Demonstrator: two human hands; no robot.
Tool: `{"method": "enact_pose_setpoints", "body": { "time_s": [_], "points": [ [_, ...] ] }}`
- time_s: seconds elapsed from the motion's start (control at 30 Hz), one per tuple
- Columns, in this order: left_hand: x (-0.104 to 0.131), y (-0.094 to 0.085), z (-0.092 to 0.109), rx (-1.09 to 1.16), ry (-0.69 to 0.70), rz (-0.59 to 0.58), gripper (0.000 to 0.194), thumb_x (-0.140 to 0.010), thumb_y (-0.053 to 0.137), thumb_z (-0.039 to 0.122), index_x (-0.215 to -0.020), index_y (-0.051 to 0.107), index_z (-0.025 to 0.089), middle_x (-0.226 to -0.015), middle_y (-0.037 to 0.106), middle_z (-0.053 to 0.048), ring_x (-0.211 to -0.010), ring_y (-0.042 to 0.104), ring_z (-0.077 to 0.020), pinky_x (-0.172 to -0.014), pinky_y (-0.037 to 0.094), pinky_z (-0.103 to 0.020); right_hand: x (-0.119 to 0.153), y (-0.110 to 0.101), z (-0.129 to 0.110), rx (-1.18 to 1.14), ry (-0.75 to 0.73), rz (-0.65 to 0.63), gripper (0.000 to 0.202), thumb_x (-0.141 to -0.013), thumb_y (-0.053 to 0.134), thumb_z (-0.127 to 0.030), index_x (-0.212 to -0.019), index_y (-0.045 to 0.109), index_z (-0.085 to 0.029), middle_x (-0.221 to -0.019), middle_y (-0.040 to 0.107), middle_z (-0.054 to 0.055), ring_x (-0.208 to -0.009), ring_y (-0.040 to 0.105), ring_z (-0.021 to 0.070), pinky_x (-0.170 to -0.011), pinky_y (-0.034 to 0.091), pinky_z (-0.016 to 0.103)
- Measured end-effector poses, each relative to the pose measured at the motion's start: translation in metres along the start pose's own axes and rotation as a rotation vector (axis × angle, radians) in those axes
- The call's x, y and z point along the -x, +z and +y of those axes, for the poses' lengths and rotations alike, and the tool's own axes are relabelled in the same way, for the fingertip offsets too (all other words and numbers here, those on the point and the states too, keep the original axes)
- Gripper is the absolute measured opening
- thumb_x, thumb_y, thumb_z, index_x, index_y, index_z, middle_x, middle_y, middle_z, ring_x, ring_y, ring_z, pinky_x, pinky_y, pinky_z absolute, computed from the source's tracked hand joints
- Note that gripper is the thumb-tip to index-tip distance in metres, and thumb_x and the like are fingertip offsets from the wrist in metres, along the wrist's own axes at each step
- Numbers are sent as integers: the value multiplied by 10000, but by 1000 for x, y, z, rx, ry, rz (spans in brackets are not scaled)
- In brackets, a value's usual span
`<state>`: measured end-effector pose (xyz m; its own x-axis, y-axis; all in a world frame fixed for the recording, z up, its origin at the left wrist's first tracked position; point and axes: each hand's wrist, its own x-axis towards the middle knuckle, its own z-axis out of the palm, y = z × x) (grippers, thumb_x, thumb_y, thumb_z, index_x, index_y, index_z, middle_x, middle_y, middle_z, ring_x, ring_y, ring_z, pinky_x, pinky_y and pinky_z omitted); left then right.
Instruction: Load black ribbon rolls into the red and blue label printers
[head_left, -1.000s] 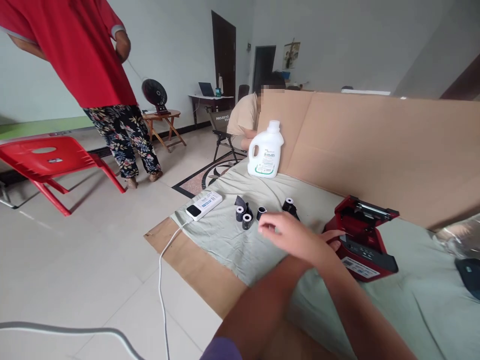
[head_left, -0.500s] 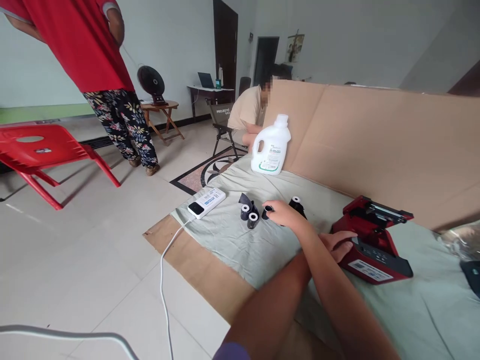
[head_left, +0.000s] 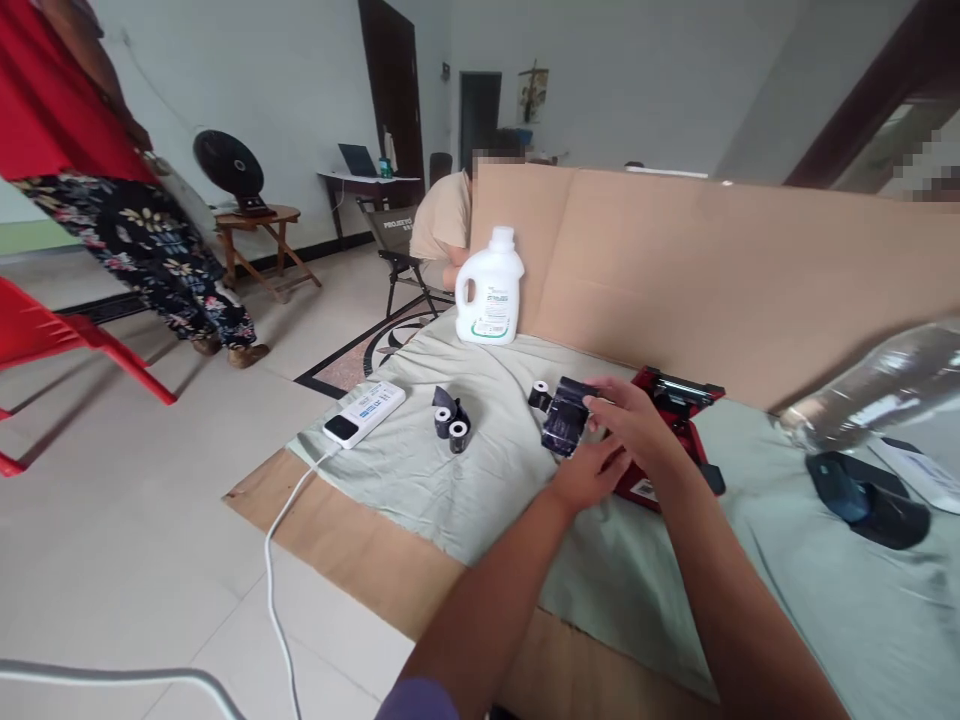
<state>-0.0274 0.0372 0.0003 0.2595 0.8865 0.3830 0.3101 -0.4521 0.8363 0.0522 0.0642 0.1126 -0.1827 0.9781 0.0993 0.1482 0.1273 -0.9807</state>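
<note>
In the head view, a black ribbon roll (head_left: 566, 418), glossy and partly unwound into a flat band, is held up over the cloth. My right hand (head_left: 628, 415) pinches its upper right end. Just below, my left hand (head_left: 589, 472) is curled at the roll's lower edge; its fingertips are partly hidden. Behind my hands stands a red machine (head_left: 646, 492) with its black-edged lid (head_left: 684, 390) raised. A small black roll with a white core (head_left: 539, 392) stands just left of the held one. Farther left are more such rolls (head_left: 457, 437) with loose black ribbon.
A white jug (head_left: 491, 290) stands against a cardboard panel (head_left: 675, 270). To the left lies a white power bank (head_left: 365, 413) with a cable. At right are a clear plastic-wrapped bundle (head_left: 862, 395) and a dark object (head_left: 862, 500). Two people are beyond the cloth.
My right hand has lifted a black roll from the cloth and brought it right. My left hand has come off the red machine to meet it. The view has turned right.
</note>
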Motion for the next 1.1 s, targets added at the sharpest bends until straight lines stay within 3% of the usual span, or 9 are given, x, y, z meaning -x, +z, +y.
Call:
{"method": "enact_pose_setpoints", "body": {
  "time_s": [0.17, 0.3, 0.47, 0.57, 0.73, 0.93, 1.1],
  "points": [
    [2, 1, 2, -9, 32, -9, 439, -992, 444, 368, -1389, 575, 233, -1037, 754, -74, -936, 694, -233, -909, 546, -377, 26, -97, 2, -82, 39, 127, 420, -629, 847, -344, -983, 672, -201, -729, 626, -18, -524, 520, 95, -478, 432, 238],
    [4, 2, 2, -17, 24, 3, 449, -1007, 405, 390, -1408, 558, 259, -990, 748, -45, -854, 678, -194, -853, 534, -328, 27, -138, 18, -12, 201, 211, 283, -666, 816, -223, -893, 653, -177, -657, 643, 2, -516, 577, 118, -483, 484, 240],
    [4, 4, 2, -17, 6, 7, 455, -1005, 402, 404, -1393, 568, 235, -821, 687, -15, -717, 608, -166, -742, 495, -287, 21, -139, 28, -60, 349, 98, 145, -786, 701, -231, -843, 576, -184, -686, 697, 68, -590, 673, 178, -497, 506, 248],
    [4, 6, 1, -16, 0, 7, 464, -1002, 404, 418, -1389, 566, 222, -810, 662, -12, -712, 588, -164, -733, 480, -281, 20, -136, 27, -102, 327, 7, 123, -736, 687, -199, -792, 578, -184, -732, 714, 77, -551, 624, 148, -445, 432, 224],
    [5, 5, 0, -28, -20, 4, 477, -1001, 399, 430, -1397, 555, 214, -787, 610, -4, -730, 558, -162, -774, 479, -282, 21, -139, 26, -86, 269, -13, 139, -671, 667, -178, -796, 607, -181, -716, 704, 60, -526, 521, 115, -429, 317, 219],
    [5, 6, 3, -18, -17, 5, 482, -1003, 392, 430, -1404, 548, 214, -792, 601, -6, -729, 541, -160, -772, 471, -278, 17, -147, 38, 236, 153, 81, 172, -754, 624, -219, -907, 700, -200, -717, 674, -1, -613, 542, 131, -549, 412, 238],
    [5, 6, 6, -15, -34, 3, 496, -1001, 385, 445, -1408, 547, 212, -741, 567, 8, -683, 516, -157, -740, 462, -274, 9, -146, 52, 637, 117, 58, 241, -777, 602, -138, -947, 759, -206, -990, 753, 57, -887, 648, 218, -822, 473, 333]
  ]
}}
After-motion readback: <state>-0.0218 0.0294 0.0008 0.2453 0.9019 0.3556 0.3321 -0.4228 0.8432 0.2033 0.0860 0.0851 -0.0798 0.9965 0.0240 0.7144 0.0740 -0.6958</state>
